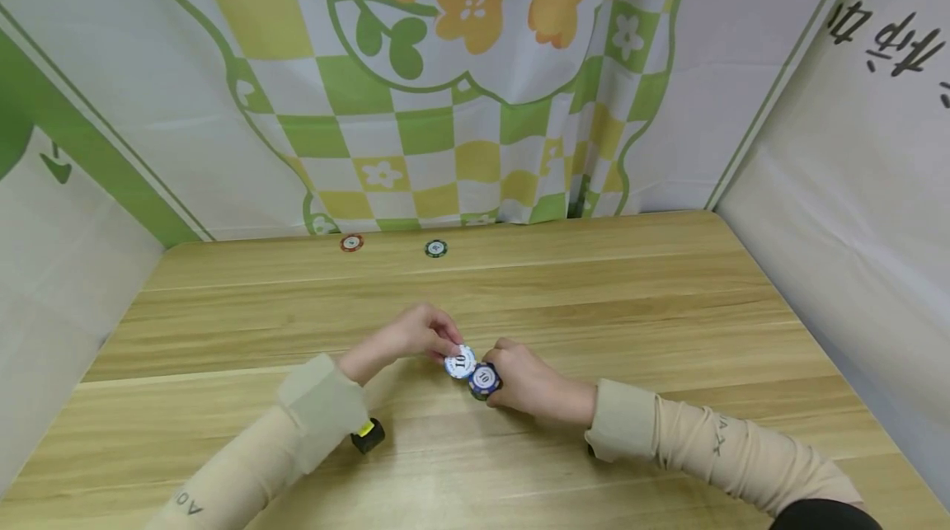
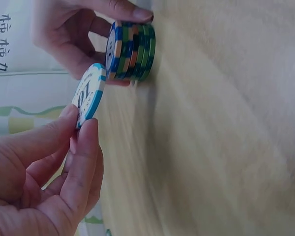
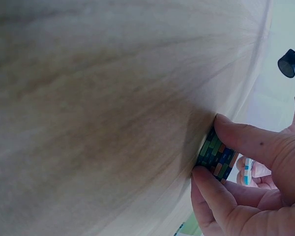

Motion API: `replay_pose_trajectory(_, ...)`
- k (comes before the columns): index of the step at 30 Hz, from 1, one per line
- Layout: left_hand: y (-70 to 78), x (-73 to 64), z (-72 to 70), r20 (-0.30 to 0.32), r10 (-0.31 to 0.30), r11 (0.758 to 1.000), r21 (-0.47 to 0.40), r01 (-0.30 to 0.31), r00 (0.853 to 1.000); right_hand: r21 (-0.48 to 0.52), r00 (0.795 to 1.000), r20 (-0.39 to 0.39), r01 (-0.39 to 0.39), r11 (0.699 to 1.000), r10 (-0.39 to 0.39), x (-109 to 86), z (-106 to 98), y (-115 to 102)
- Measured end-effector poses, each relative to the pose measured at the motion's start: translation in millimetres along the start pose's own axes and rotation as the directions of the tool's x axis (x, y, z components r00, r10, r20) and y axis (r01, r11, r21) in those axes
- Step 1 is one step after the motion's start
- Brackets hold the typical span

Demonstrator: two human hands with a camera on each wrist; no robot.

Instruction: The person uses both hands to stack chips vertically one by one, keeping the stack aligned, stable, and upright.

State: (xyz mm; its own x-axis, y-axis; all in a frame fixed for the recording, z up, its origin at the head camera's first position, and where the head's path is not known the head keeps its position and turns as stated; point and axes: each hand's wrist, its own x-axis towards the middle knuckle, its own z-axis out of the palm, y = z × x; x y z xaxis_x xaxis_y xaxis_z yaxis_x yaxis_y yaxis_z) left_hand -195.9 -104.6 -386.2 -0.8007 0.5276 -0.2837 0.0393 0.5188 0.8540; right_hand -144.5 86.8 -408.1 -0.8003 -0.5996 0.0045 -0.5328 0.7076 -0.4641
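Observation:
My left hand [image 1: 420, 334] pinches a white and light-blue poker chip [image 1: 459, 362] marked 10 between thumb and fingers. In the left wrist view this poker chip [image 2: 90, 94] is tilted, its edge close beside a stack of poker chips [image 2: 132, 51]; whether they touch I cannot tell. My right hand [image 1: 536, 382] grips that stack [image 1: 485, 379] by its sides, thumb and fingers on opposite edges. The top chip is dark blue and marked 10; green, blue and orange edges show below. The right wrist view shows the stack [image 3: 217, 156] standing on the table between the fingertips.
A red-rimmed chip [image 1: 352, 243] and a dark green chip [image 1: 435, 249] lie apart near the back edge of the wooden table [image 1: 594, 291]. A patterned curtain [image 1: 445, 126] hangs behind it. A small black device [image 1: 368, 436] sits at the left wrist.

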Motion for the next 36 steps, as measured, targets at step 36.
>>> replay_pose_trajectory(36, -3.2, 3.7, 30.8, -0.040, -0.100, 0.992, -0.083, 0.096, 0.994, -0.004, 1.000, -0.007, 0.015, 1.000, -0.015, -0.6, -0.2, 0.1)
